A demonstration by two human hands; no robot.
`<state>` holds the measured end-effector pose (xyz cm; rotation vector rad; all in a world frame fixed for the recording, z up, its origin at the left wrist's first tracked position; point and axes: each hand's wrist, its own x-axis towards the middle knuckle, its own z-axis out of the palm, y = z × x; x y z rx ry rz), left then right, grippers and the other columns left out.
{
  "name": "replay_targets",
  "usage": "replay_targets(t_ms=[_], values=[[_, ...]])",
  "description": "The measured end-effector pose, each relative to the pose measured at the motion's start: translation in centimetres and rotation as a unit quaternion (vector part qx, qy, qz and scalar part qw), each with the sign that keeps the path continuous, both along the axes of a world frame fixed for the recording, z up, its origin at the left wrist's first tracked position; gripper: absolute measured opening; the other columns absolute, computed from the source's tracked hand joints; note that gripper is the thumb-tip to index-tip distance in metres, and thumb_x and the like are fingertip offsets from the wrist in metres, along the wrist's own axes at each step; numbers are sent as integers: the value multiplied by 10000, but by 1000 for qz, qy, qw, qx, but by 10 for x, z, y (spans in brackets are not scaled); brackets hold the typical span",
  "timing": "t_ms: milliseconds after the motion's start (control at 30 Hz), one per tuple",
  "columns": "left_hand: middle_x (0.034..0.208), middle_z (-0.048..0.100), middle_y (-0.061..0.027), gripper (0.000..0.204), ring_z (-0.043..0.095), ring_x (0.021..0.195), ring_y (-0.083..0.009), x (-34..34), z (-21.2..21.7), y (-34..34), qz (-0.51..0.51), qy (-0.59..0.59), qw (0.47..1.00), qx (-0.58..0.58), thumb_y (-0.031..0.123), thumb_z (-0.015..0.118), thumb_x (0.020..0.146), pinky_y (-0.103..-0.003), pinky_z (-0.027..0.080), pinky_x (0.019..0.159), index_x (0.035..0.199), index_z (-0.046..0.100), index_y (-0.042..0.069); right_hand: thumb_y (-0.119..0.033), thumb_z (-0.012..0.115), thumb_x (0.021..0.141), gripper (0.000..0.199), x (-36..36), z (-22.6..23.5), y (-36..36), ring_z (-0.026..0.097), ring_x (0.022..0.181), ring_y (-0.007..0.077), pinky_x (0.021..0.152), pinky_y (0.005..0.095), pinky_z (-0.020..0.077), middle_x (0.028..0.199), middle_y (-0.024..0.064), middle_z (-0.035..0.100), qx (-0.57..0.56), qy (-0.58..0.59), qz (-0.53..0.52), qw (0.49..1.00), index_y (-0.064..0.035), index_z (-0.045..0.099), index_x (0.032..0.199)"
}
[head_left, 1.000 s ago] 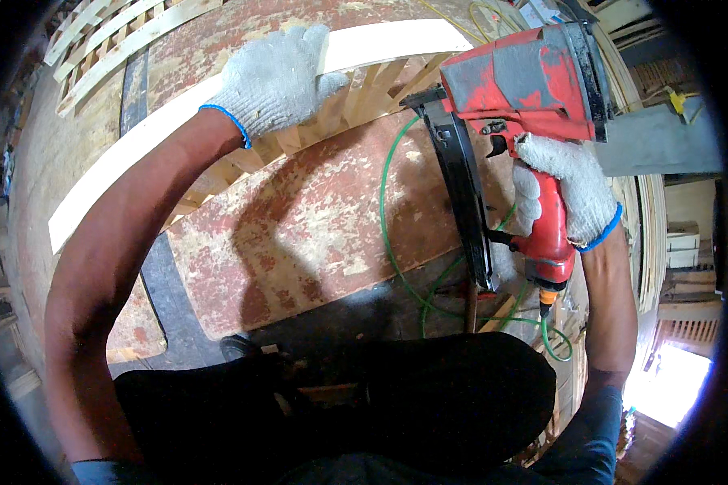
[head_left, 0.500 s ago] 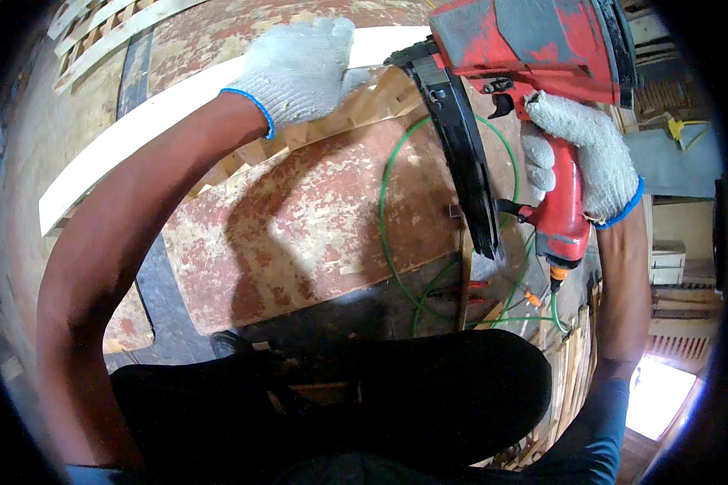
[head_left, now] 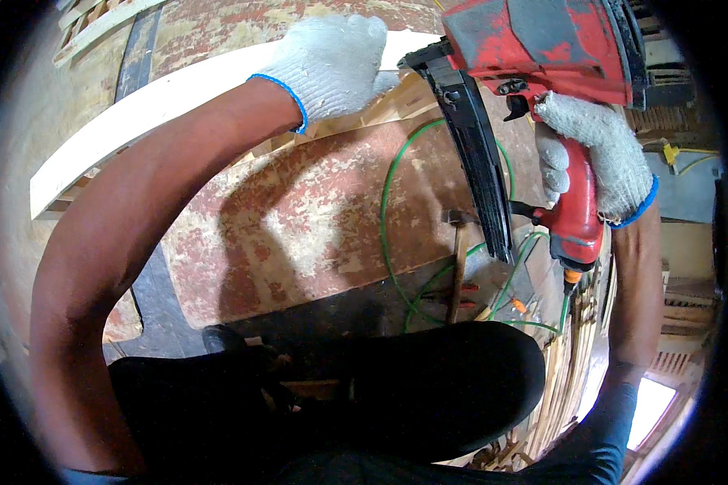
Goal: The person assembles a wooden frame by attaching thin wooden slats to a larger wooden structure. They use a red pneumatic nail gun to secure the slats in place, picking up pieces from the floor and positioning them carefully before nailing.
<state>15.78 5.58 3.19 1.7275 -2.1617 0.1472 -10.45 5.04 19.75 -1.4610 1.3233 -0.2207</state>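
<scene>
In a white knit glove with a blue cuff, my left hand point(head_left: 332, 69) grips a long pale wooden board point(head_left: 158, 105), fingers over its far edge and thumb on the near side. Other wooden pieces point(head_left: 396, 105) show beneath the board. My right hand point(head_left: 603, 153), gloved alike, is wrapped round the handle of a red and black nail gun point(head_left: 542, 44), with the forefinger by the trigger. The gun's nose reaches the board's right end; whether it touches cannot be made out. Its black magazine point(head_left: 477, 153) slants down toward me.
A green air hose point(head_left: 386, 182) loops over the worn red-brown panel point(head_left: 323, 218). A hammer point(head_left: 459, 263) and red-handled pliers point(head_left: 461, 289) lie near my knee. Wooden strips point(head_left: 574, 347) are stacked at the right. A slatted wooden frame point(head_left: 109, 32) lies at the far left.
My left hand has shifted right along the board. The nail gun in my right hand has moved slightly right and down in view. More of the hammer shows.
</scene>
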Motion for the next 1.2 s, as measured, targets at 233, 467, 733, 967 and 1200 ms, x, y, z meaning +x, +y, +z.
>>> replay_targets(t_ms=[233,467,733,967,1200], values=[[1064,663,-246,566,663,1015,-420,5,-5,-6,-18,9,999,29,464,703,886,-517,548,835,1148,533,-8,-292,667,967,302,28,23,-4,531,426,143,412,274,452,599,48,557,-26,88,-5,996,-51,598,798],[1039,671,-235,529,670,988,-417,8,-3,-6,-25,21,999,24,404,737,856,-512,552,823,1141,536,6,-282,659,966,311,40,31,-7,530,422,138,404,272,443,590,43,553,14,80,17,997,-58,584,765],[1019,677,-226,479,677,966,-417,5,1,-4,-18,26,999,38,370,742,846,-513,554,818,1090,553,3,-275,655,966,292,36,21,-13,524,411,151,397,286,462,589,43,549,-9,71,16,997,-58,594,781],[1035,671,-223,486,675,970,-416,3,2,-7,-19,-5,999,46,372,740,853,-516,550,821,1100,551,-2,-264,648,971,270,32,21,-28,523,396,157,388,291,469,581,44,544,23,69,24,997,-57,600,804],[1065,662,-222,526,665,988,-428,6,-1,-9,-27,16,998,59,391,732,861,-521,542,831,1173,541,14,-338,695,942,283,29,17,-28,526,404,155,386,306,443,562,15,545,47,64,29,996,-108,612,799]])
